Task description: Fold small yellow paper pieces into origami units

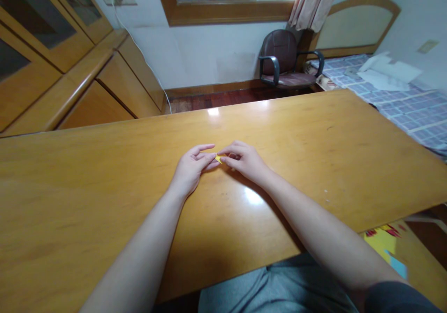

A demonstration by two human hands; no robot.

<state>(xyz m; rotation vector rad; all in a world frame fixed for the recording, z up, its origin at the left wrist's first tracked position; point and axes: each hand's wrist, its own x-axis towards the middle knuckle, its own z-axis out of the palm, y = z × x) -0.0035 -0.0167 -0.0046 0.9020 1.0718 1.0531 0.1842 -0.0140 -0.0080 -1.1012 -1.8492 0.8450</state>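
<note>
Small yellow paper piece (218, 158), prob. folded (too small to tell for sure), sits betw. the fingertips of both hands, approx. mid-surface. L hand (191, 167) grasps its left end, thumb on top, fingers beneath; R hand (246, 159) pinches its right side w/ thumb & index, other fingers curled. Piece looks held just above the surface (87, 178); can't tell if either hand's lower edge rests on it.

Handling, my judgement: keep L pinch steady as the anchor, let R fingertips do the fine shaping. Light pressure till edges line up, then a firm squeeze along the crease; paper this small prob. slips or crumples if both sides pull. Bracing wrists on the surface would help, & tipping the piece so fingers don't block the view. If a crease needs to be sharp, press it flat vs. the surface w/ a nail.

Further out: tiny white bits (326, 192) on the surface, right of the R forearm. Lower R, below the surface's edge, yellow sheet (380, 245) & light-blue sheet (397, 264), well apart from the hands. Beyond the far edge, brown armchair (281, 54); bed w/ plaid cover (401, 112) to its R; wooden cabinet (80, 91) far L.
</note>
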